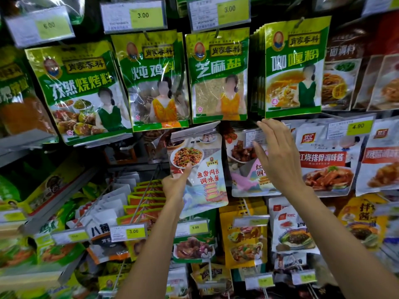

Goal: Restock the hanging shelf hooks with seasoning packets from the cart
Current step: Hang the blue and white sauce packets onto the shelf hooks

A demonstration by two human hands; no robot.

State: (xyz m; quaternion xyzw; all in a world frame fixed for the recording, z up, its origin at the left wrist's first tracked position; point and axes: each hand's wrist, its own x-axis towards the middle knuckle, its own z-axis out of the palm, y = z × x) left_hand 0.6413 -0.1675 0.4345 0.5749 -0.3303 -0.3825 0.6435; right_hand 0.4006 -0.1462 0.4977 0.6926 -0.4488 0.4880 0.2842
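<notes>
Packets on hooks across the whole wall, green packets (79,91) at upper left. At lower centre, left hand (173,187) pinching sauce packet (205,180) by its left edge, thumb on the front, fingers hidden behind. Packet reaching up and to the right of the grip, slightly tilted. Top edge tucked under raised price tag (194,131), probably flipped up to free the hook for threading. Hanging hole hidden, so no telling whether already hung. Just to the right, right hand (278,156) with fingers straight and a little spread, thumb apart, tips at next price tag (251,138), perhaps lifting or steadying it. No packet in that hand.
</notes>
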